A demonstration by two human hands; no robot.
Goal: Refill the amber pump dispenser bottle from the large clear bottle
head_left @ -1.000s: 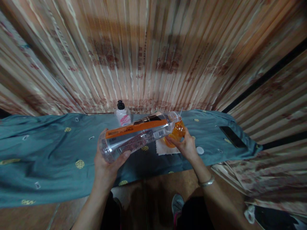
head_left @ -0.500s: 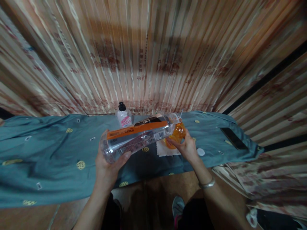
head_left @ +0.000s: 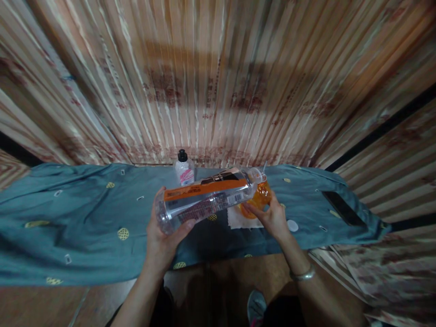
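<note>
Clear plastic bottle (head_left: 204,200) w/ an orange label band lies nearly horizontal in mid-air above the blue cloth (head_left: 85,218), base toward me, open neck tipped down-right into the mouth of a small orange container (head_left: 257,200). My left hand (head_left: 166,236) wraps the base end, thumb on the near side, fingers curled round the far side, closed firmly on it. Right hand (head_left: 272,218) is pressed vs the orange container's near wall, fingers pinching it to steady it on a white napkin (head_left: 238,220). Judging by looks: the bottle is thin-walled, light, prob. mostly empty, so it'll flex if squeezed hard and its smooth wall may slip; best hold is low on the body near the base where it's stiffer, as now, w/ a second grip nearer the label if it sags. Orange container looks small and tippy, so hold it by the sides, not the rim. I can't tell whether liquid is flowing. Just behind the big bottle stands a small white bottle (head_left: 184,169) w/ black cap and pink label, upright at the back edge of the surface. A white cap (head_left: 292,225) lies just right of my right hand. Further right, well apart, a dark phone (head_left: 344,209) lies flat on the cloth. Striped curtain (head_left: 218,81) hangs behind everything.
</note>
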